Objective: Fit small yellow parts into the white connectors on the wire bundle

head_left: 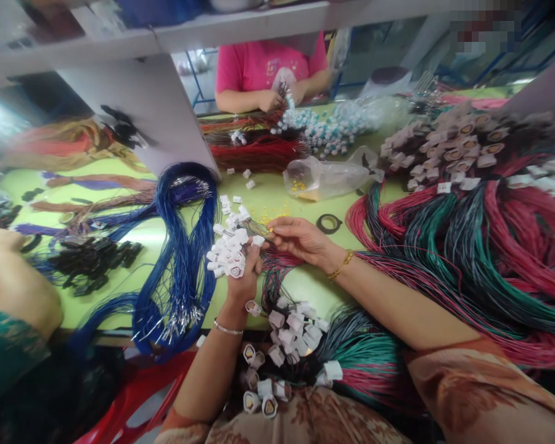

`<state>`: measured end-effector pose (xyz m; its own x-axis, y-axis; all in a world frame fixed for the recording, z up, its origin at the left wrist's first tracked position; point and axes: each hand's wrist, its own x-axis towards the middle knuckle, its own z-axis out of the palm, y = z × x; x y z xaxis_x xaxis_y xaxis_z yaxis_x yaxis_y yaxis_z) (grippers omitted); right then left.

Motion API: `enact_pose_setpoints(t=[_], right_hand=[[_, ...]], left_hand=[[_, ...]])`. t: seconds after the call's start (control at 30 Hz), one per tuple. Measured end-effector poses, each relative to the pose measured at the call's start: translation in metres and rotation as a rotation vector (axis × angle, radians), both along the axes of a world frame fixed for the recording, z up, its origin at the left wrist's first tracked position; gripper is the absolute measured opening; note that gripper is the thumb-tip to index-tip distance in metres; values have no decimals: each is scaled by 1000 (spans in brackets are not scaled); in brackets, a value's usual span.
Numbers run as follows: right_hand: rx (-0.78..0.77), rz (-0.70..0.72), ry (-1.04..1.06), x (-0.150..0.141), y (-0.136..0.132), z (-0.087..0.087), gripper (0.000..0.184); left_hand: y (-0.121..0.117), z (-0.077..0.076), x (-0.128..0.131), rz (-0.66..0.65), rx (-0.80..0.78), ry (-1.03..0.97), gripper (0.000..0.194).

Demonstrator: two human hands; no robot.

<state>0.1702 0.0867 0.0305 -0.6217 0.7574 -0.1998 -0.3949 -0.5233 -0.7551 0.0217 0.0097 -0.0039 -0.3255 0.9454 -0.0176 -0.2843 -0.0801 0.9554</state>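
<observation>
Lap connectors [251, 402] lie below the left hand [246, 282], which is curled round a bunch of white connectors [226, 253], apparently keeping them together; beside it, the right hand [300, 238] pinches a yellow piece [271, 230], presumably fingertip-held for smallness.

A clustered bunch of small white plastic connector housings [226, 254] sits gripped in the left hand [246, 279], ends facing several ways — thin red and dark wires [282, 261] trailing rightward beneath. A tiny yellow piece [271, 230] is pinched at the fingertips of the right hand [303, 239] — near the housings.
</observation>
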Motion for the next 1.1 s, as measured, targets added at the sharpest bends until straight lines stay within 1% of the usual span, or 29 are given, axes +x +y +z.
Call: enact_pose_setpoints(t=[0.07,0.17,0.3,0.4,0.47,0.6,0.7,0.77,0.87,0.93,0.97,1.03,1.1], right_hand=[[1,8,12,-1,-1,-1,23],[14,-4,8,-1,-2,-2,23],[25,19,-18,1,-1,-4,29],[81,40,-31,3,1,-5,30],[148,31,-50,3,1,-5,30],[341,-12,-177,3,0,0,27],[511,-49,-359,4,-5,7,20],[646,-73,-487,5,-9,13,14],[933,-149,-620,5,-15,20,13],[1146,-219,-650,4,-18,22,14],[1228,-242,-654,3,-19,23,15],[1313,-258,-657,1,-22,22,17],[1321,-254,-670,-2,-25,21,17]], left_hand=[[0,-1,-1,-16,14,-52,36],[-1,-4,-3,-36,6,-62,36],[-1,-6,-6,-27,-12,-58,34],[-2,-4,-6,-50,16,-72,32],[-2,-3,-5,-36,25,-86,35],[-3,-6,-4,-23,19,-108,34],[-3,-9,-4,-23,45,-132,32],[-3,-9,-4,-39,64,-111,29],[-3,-6,-5,-59,73,-50,22],[-3,-4,-6,-64,63,-25,19],[-3,-3,-6,-66,59,-18,18],[-3,-1,-7,-66,59,8,17],[-4,0,-7,-49,67,37,15]])
